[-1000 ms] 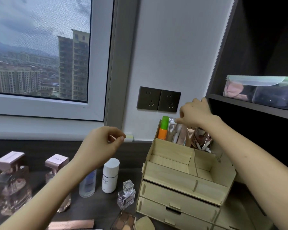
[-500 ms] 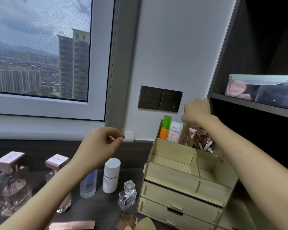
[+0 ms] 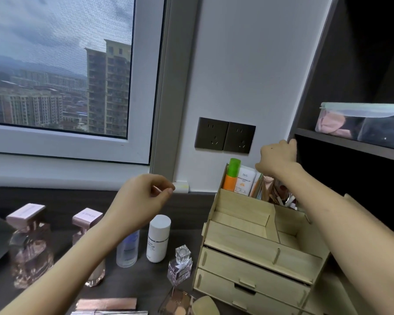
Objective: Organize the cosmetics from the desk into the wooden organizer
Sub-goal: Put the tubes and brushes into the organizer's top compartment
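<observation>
Left hand (image 3: 143, 201) up over the desk (image 3: 146, 283), fingers curled, thumb tip against forefinger tip. A pale sliver shows between them; can't tell if it's an item or a nail. Right hand (image 3: 278, 159) hangs knuckles-up over the back compartment of the wooden organizer (image 3: 243, 237). Its fingertips are hidden behind the hand, so I can't tell if it has hold of anything.

The organizer sits on the desk under my right forearm, well right of my left hand, both drawers closed. In the back compartment, below and left of the right hand: orange bottle with green cap (image 3: 232, 176) upright at the left end, white Dr.G tube (image 3: 245, 181) beside it, shiny sachets (image 3: 273, 193) right under my wrist.

Loose on the desk, under or near my left forearm:
- white bottle (image 3: 158, 237)
- clear bottle (image 3: 127, 248) just left of it
- small square perfume bottle (image 3: 180, 267) near the organizer's left side
- two pink-capped perfume bottles (image 3: 30, 244), far left
- eyeshadow palette (image 3: 178, 303), beige sponge (image 3: 205, 305) and rose-gold case (image 3: 107, 303) at the bottom edge

Wall sockets (image 3: 224, 138) above the organizer, window (image 3: 59, 64) to the left, lidded plastic box (image 3: 362, 123) on the shelf to the right.
</observation>
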A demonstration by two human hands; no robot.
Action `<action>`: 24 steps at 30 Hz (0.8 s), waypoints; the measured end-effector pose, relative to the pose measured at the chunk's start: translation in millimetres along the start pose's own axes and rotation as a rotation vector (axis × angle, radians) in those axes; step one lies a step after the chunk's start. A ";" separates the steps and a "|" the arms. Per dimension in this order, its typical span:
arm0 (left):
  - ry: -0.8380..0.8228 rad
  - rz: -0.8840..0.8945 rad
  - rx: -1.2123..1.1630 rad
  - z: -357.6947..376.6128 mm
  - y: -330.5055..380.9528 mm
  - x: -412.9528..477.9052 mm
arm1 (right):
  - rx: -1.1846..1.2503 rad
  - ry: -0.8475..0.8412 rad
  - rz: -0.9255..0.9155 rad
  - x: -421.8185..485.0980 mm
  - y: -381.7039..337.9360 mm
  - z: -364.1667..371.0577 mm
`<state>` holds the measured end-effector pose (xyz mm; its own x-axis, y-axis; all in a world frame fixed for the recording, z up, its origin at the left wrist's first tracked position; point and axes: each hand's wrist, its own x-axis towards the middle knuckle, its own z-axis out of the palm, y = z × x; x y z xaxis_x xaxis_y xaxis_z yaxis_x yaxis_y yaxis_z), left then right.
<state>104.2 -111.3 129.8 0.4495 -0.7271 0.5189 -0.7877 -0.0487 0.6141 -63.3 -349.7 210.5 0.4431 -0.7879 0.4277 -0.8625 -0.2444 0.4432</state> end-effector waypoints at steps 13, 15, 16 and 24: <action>0.147 -0.092 0.028 -67.9 -19.1 -34.4 | 0.655 0.341 -0.331 -107.0 -69.3 -66.8; 0.211 -0.138 0.027 -85.0 -30.7 -43.6 | 0.855 0.236 -0.447 -137.1 -95.2 -72.7; 0.239 -0.164 0.033 -93.6 -35.7 -50.0 | 0.929 0.169 -0.501 -151.0 -110.6 -74.5; 0.281 -0.293 0.098 -120.0 -64.7 -98.0 | 1.018 -0.205 -0.556 -204.3 -217.4 -33.2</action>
<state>161.6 45.3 110.5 0.7475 -0.4580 0.4811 -0.6396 -0.3005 0.7076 41.8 -116.8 52.9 0.8522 -0.4841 0.1985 -0.4020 -0.8487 -0.3438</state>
